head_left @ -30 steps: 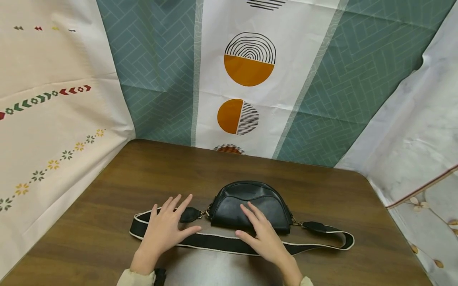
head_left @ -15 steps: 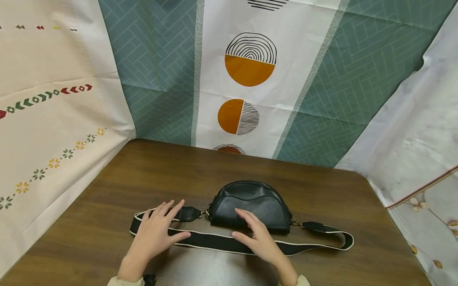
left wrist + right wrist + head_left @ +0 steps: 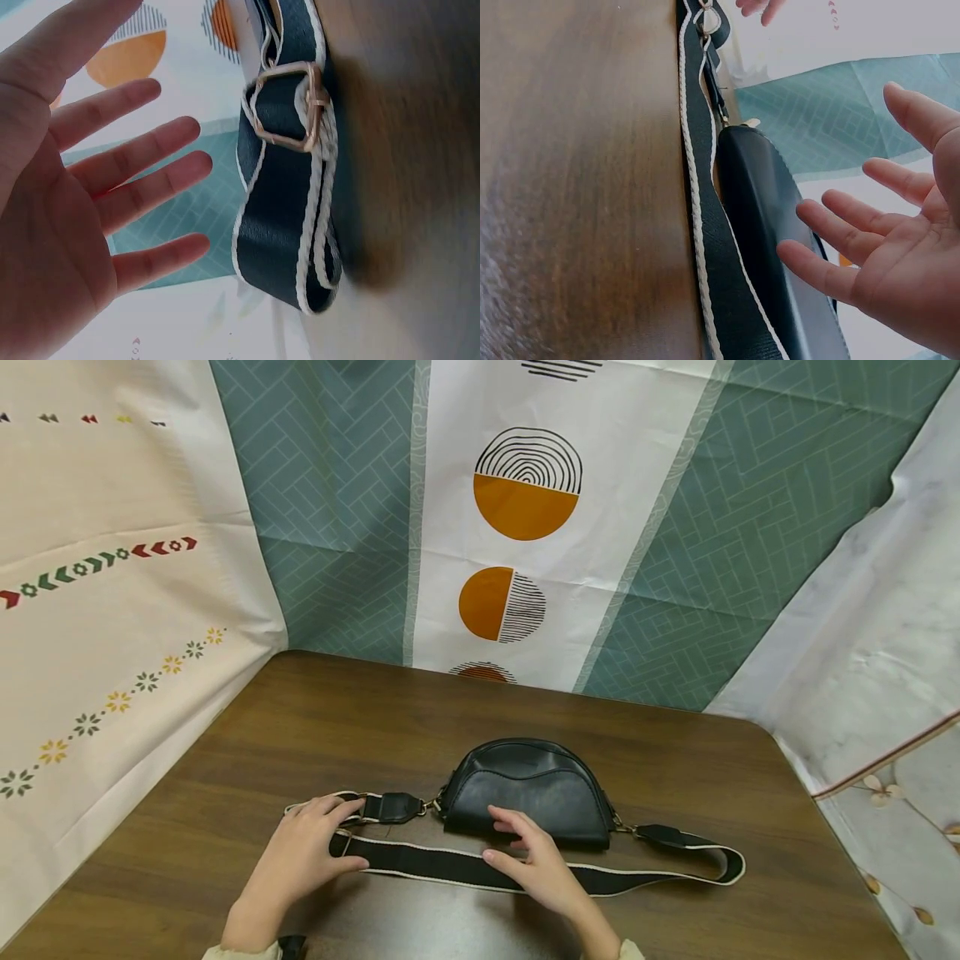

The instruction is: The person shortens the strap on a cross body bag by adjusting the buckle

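At the far left, from where I stand, a pale cloth with rows of coloured motifs [image 3: 97,610] hangs beside a brown wooden table [image 3: 360,718]. Next comes the person's left hand [image 3: 296,847], palm down, its fingers spread and relaxed, holding nothing. It hovers over the left loop of a black strap with white edges [image 3: 435,860]; near its fingers, the left wrist view shows a gold-coloured buckle [image 3: 289,105] on that strap, apart from the hand.

In the middle, a black half-moon bag [image 3: 528,789] sits on the table, joined to the strap at both ends. It lies just beyond the right hand [image 3: 543,864], and farther off to the right of the left hand. The right hand hangs over the strap's front run, fingers loosely bent and apart, with nothing in its grasp; I make out no contact with the bag.

At the right, the strap loops back to the bag. I would judge the work to be at a start or a pause, I cannot tell which: the strap is attached, and any grip remains to be made.
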Demonstrator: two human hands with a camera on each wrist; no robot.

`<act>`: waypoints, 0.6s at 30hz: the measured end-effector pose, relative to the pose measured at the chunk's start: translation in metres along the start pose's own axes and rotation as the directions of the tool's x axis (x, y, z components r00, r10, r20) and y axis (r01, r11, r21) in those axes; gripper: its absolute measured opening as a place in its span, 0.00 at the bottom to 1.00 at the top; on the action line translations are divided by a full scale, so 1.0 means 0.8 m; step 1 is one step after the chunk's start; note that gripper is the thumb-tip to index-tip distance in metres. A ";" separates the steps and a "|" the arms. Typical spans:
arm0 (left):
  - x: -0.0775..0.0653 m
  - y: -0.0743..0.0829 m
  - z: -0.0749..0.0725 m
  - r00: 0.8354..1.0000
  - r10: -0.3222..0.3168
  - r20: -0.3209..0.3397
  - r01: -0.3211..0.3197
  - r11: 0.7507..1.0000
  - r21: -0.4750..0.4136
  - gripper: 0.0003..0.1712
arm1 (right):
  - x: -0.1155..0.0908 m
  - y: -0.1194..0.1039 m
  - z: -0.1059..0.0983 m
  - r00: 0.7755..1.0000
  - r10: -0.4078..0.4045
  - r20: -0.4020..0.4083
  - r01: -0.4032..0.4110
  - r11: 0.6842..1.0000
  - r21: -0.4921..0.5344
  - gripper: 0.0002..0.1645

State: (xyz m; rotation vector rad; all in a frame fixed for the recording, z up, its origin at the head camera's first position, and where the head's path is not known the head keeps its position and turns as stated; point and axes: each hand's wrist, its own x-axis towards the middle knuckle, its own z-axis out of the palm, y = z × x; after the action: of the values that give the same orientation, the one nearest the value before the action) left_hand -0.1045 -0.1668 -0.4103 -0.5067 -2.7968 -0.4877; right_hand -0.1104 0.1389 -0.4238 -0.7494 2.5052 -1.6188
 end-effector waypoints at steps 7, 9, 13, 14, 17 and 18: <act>-0.002 -0.007 0.000 0.999 0.033 -0.006 -0.033 0.999 0.012 0.33 | 0.000 0.001 0.001 1.000 0.001 0.011 -0.001 1.000 0.008 0.29; -0.002 -0.009 0.000 0.999 0.038 -0.002 -0.038 0.999 0.018 0.31 | 0.000 0.001 0.001 1.000 0.010 0.014 -0.010 1.000 0.010 0.29; -0.003 -0.011 0.001 0.999 0.031 0.026 -0.032 0.999 0.019 0.31 | 0.000 0.002 0.001 1.000 0.014 0.024 -0.014 1.000 0.012 0.29; -0.003 -0.011 0.001 0.999 0.026 0.037 -0.027 0.999 0.019 0.32 | 0.000 0.002 0.001 1.000 0.008 0.025 -0.008 1.000 0.013 0.29; -0.003 -0.013 0.002 0.997 0.011 0.075 -0.012 1.000 0.019 0.31 | 0.000 0.001 0.000 1.000 -0.004 0.027 0.003 1.000 0.016 0.28; -0.003 -0.013 0.002 0.996 0.007 0.087 -0.008 1.000 0.021 0.31 | 0.000 0.001 0.000 1.000 -0.007 0.026 0.006 1.000 0.017 0.28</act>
State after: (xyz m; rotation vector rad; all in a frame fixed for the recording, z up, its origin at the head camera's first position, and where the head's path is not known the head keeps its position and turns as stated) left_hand -0.1065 -0.1764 -0.4153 -0.5460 -2.8782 -0.4440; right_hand -0.1106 0.1392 -0.4247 -0.7725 2.4703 -1.6197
